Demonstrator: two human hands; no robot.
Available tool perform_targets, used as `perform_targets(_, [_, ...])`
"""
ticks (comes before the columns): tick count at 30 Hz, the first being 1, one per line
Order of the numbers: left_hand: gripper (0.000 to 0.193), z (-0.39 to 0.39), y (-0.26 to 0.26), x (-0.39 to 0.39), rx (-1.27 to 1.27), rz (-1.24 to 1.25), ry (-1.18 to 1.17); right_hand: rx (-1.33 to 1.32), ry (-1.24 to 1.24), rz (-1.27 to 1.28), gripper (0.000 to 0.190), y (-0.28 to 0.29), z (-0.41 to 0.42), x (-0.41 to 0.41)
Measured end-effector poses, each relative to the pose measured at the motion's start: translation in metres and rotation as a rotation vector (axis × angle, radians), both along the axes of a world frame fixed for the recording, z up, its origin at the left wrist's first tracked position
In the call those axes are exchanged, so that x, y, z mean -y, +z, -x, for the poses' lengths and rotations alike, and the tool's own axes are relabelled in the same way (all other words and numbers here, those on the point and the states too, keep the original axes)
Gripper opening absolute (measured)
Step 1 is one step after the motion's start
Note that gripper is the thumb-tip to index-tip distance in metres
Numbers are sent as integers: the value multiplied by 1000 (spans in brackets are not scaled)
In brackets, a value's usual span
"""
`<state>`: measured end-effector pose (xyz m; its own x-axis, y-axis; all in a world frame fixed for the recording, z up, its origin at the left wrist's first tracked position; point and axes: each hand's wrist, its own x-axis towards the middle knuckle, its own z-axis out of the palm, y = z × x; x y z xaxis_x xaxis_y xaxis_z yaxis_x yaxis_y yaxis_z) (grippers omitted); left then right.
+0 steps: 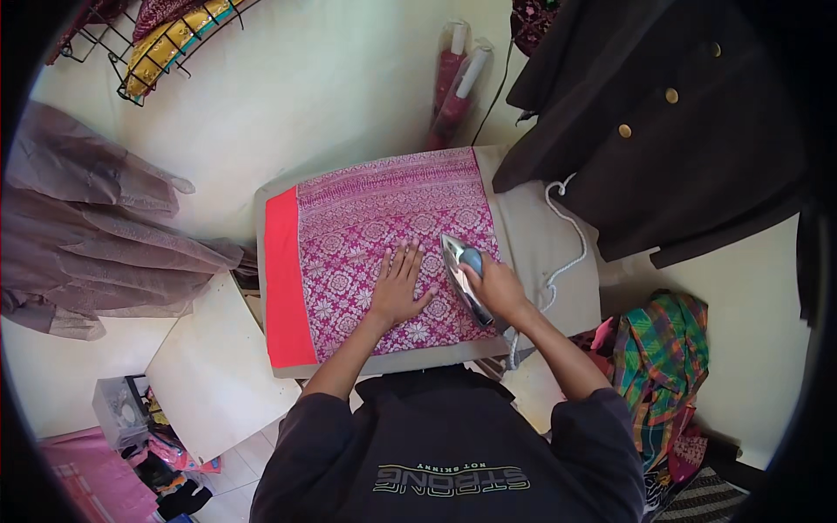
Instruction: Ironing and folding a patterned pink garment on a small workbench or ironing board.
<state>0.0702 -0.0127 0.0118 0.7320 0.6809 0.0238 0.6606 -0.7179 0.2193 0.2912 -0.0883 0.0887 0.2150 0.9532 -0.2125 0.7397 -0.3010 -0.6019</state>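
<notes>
A magenta cloth with a silvery floral pattern (pixel 346 261) lies spread on the beige padded ironing surface (pixel 529 222). A plain red strip (pixel 286 281) borders its left side. Flat on the patterned cloth rests my left hand (pixel 400 281), palm down with its fingers a little apart. My right hand (pixel 498 287) grips the blue-grey handle of a clothes iron (pixel 463 281), whose tip points away from me. The iron's metal body is on the cloth near its right edge. From behind the iron a white braided cord (pixel 575 255) runs up the right side of the board.
A dark garment with gold buttons (pixel 660 144) hangs at the right, over the board's far corner. Sheer mauve clothing (pixel 111 222) hangs at the left. Two wrapped rolls (pixel 454 91) stand by the wall. Checked fabric (pixel 664 353) is heaped at the right. A white panel (pixel 216 372) stands at the left.
</notes>
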Motion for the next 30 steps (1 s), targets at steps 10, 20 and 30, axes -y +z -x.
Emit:
perform_targets(10, [81, 35, 6, -5, 58, 31, 106, 26, 23, 19, 55, 13, 2, 2])
perform_targets(20, [73, 42, -1, -8, 51, 12, 120, 17, 71, 61, 55, 7, 27, 2])
perform_targets(30, [74, 42, -4, -4, 36, 35, 148, 34, 34, 2, 52, 17, -5, 4])
